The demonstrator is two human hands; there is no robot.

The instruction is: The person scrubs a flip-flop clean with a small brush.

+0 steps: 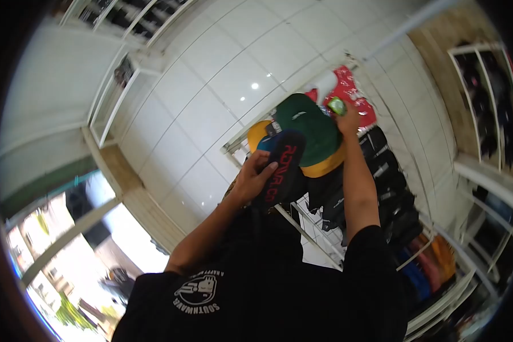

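My left hand [253, 176] is closed around a long black item [283, 165] with red lettering, its thumb on the near side. Just beyond it sits a dark green hat [308, 125] with a yellow edge, and another yellow piece [257, 135] shows at its left. Farther right, my right hand [349, 118] has its fingers closed on a small green-and-white item [336, 105]. Beneath and behind that hand lies red plastic packaging [356, 100]. What the small item is cannot be made out.
Several black packaged goods [385, 171] stand in a row right of my right forearm. Orange and blue goods [436, 256] lie lower right. White racks [484, 108] line the right wall, with another rack [128, 17] at the upper left. The floor is white tile [211, 74].
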